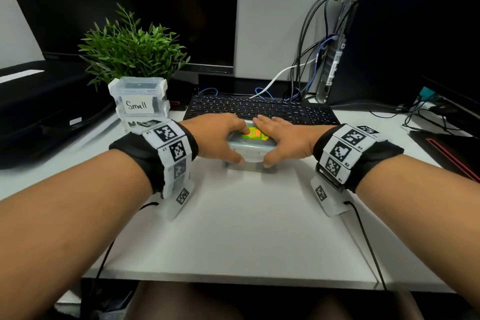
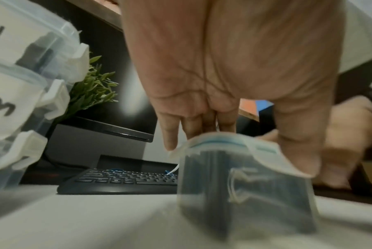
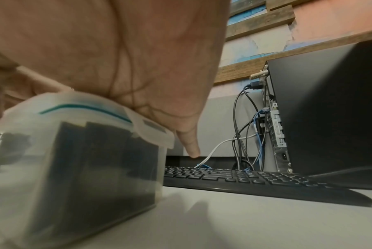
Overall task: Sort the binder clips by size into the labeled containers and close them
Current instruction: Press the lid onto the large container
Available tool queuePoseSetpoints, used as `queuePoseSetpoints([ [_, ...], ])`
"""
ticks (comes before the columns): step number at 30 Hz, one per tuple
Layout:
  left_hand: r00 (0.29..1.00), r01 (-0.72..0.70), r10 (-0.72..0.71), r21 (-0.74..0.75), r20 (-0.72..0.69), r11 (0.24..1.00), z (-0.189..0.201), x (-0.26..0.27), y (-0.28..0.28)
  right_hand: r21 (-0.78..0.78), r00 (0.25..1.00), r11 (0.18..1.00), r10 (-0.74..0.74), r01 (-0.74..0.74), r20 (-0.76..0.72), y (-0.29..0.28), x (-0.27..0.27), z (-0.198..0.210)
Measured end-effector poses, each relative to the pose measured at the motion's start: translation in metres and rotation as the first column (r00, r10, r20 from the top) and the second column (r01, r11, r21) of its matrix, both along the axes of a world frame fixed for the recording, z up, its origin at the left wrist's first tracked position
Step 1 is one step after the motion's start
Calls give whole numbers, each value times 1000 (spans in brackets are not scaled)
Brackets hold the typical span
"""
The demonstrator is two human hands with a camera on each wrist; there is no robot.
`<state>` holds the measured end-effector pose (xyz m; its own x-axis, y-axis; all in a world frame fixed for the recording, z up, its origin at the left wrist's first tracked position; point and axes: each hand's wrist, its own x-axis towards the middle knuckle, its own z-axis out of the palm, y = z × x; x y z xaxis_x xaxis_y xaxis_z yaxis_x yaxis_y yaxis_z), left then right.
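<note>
Both forearms are bare. Each wrist wears a wide black fabric wristband point(image 1: 145, 156) wrapped by a white strap of square black-and-white coded markers point(image 1: 172, 148), with small printed labels beside the squares. The right wrist's black band point(image 1: 374, 163) carries the same marker strap point(image 1: 342, 150). A white marker-tagged mount point(image 1: 181, 197) hangs under each wrist, trailing a thin black cable point(image 1: 368, 244).

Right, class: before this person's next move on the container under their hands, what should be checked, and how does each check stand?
1. Lid sits on the clear container: ok.
2. Left hand and right hand both on the lid: ok.
3. Side latch snapped down: not ok, it flares out.
4. Container stands on the desk: ok.
5. Clips inside match its size label: cannot tell.
6. Small container latched: cannot tell.
</note>
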<state>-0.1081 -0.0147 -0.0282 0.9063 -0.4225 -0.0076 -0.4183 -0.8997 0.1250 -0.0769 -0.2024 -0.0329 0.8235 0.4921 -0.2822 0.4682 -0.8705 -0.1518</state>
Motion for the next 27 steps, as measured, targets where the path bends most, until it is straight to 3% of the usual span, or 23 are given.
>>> queuePoseSetpoints([
  [11,991,32,-48,126,122,992,-1,-2,-5,27,999,999,33,-34,8,-2,4,-4],
  [21,981,10,-52,221,187,975,-6,3,-16,-21,990,998,67,-65,123,0,11,-8],
  [27,979,-104,43,304,201,947,0,0,-13,65,999,997,32,-30,-29,-18,6,1],
])
